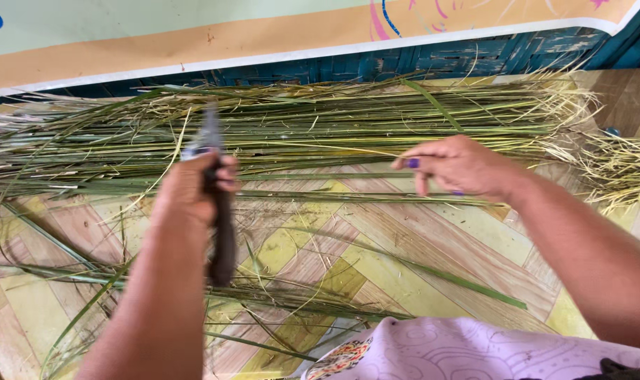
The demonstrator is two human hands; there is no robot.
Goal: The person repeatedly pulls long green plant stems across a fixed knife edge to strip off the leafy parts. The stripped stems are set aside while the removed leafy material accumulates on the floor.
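My left hand [189,190] grips a knife [218,204] with a dark handle. Its blurred grey blade points away from me, over the reeds. My right hand [460,167] hovers just above a long pile of green and yellow grass stalks [320,130] that lies across the floor from left to right. Its fingers are curled and pinch a thin stalk [376,198] at the pile's near edge. The two hands are about a forearm's length apart.
A patterned floor mat [404,246] in yellow, tan and green lies under everything. Loose stalks [263,292] are scattered near my lap. A wall with a dark woven base [432,60] runs behind the pile. Pale lilac cloth [467,352] covers my lap.
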